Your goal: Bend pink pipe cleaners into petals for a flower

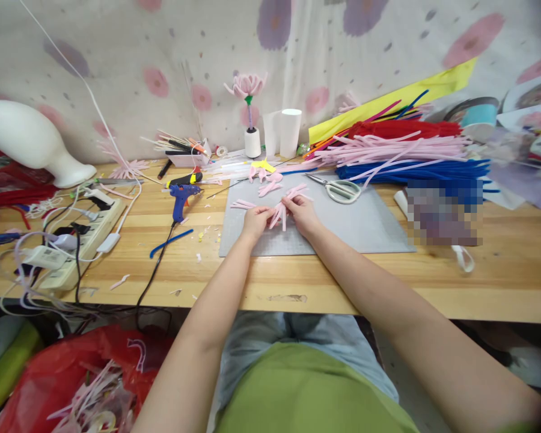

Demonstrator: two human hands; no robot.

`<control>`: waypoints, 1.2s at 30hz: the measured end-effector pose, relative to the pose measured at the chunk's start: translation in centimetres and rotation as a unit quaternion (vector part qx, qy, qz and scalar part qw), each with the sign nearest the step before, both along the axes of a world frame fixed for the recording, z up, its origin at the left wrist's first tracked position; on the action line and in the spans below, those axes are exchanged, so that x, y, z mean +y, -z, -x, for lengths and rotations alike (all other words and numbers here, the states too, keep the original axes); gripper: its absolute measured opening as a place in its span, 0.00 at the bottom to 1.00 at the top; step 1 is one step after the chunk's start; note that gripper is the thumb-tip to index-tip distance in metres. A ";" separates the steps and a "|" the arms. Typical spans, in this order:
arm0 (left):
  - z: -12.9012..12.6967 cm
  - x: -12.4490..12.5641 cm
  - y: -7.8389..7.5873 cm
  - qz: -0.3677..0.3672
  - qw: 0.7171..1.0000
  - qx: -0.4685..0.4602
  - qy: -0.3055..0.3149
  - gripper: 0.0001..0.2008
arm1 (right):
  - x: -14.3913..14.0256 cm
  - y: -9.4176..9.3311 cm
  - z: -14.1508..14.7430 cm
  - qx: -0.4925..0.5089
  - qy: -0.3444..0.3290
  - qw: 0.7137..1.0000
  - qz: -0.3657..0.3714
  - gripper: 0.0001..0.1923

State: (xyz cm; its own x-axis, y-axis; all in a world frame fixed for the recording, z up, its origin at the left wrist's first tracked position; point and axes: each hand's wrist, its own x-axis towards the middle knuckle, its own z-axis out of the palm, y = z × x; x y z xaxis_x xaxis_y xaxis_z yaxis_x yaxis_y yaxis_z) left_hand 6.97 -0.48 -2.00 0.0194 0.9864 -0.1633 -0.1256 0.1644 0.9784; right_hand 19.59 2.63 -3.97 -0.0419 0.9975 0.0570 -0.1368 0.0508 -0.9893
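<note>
Both hands meet over a grey cutting mat (356, 231) and hold short pink pipe cleaners (278, 218). My left hand (256, 221) pinches their left side with its fingertips. My right hand (301, 213) is closed on their upper right, with some pink ends showing above it. A few cut pink pipe cleaners (242, 205) lie just left of my left hand. Small pink pieces (268, 187) rest on the mat beyond the hands. Scissors (340, 190) with pale handles lie on the mat's far right part.
A blue glue gun (180, 198) and a power strip (88, 240) with tangled cords are at the left. Bundles of pink pipe cleaners (392, 149) and blue pipe cleaners (415, 173) lie at the back right. A pink pipe-cleaner flower (247, 87) stands at the back.
</note>
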 end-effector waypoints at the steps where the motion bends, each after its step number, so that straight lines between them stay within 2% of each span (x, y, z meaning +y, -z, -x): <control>1: 0.1 0.0 -0.2 0.003 1.000 -0.008 0.010 0.06 | 0.0 0.0 0.0 0.009 -0.008 1.000 -0.001 0.21; 4: 0.4 0.3 -0.7 0.006 0.998 -0.033 0.048 0.05 | 0.0 -0.2 -0.1 0.019 -0.038 0.999 0.000 0.20; 8: 0.8 1.0 -1.1 0.000 0.999 -0.040 0.035 0.05 | -0.4 -0.7 -0.1 -0.018 -0.089 0.996 -0.010 0.19; 13: 0.4 1.4 -0.9 0.021 0.997 -0.038 0.066 0.05 | -0.5 -1.0 -0.1 -0.006 -0.078 0.997 -0.007 0.19; 15: -0.2 1.5 -0.6 0.039 0.996 -0.059 0.051 0.05 | -0.4 -1.0 -0.1 0.025 -0.075 0.997 0.004 0.21; 18: -1.5 1.4 -0.1 0.031 0.993 -0.110 -0.029 0.05 | -0.3 -1.1 -0.1 0.052 -0.045 0.997 0.040 0.24; 20: -2.2 1.2 0.0 0.010 0.985 -0.143 -0.099 0.04 | -0.6 -1.2 -0.1 0.002 -0.023 0.999 0.037 0.23; 23: -2.4 0.8 -0.1 -0.005 0.970 -0.186 -0.154 0.02 | -1.3 -1.3 0.0 -0.150 -0.023 0.987 -0.048 0.19; 25: -2.0 0.5 -0.3 0.003 0.965 -0.214 -0.149 0.01 | -1.7 -1.1 0.2 -0.224 -0.039 0.968 -0.105 0.15; 27: -1.6 0.4 -0.4 0.015 0.960 -0.245 -0.136 0.01 | -2.0 -0.9 0.4 -0.257 -0.060 0.955 -0.135 0.13; 33: -1.1 0.5 -0.5 0.044 0.951 -0.288 -0.105 0.04 | -1.9 -0.4 0.6 -0.287 -0.076 0.938 -0.178 0.08; 36: -1.0 0.6 -0.4 0.065 0.940 -0.319 -0.102 0.07 | -1.9 -0.3 0.8 -0.306 -0.086 0.932 -0.176 0.07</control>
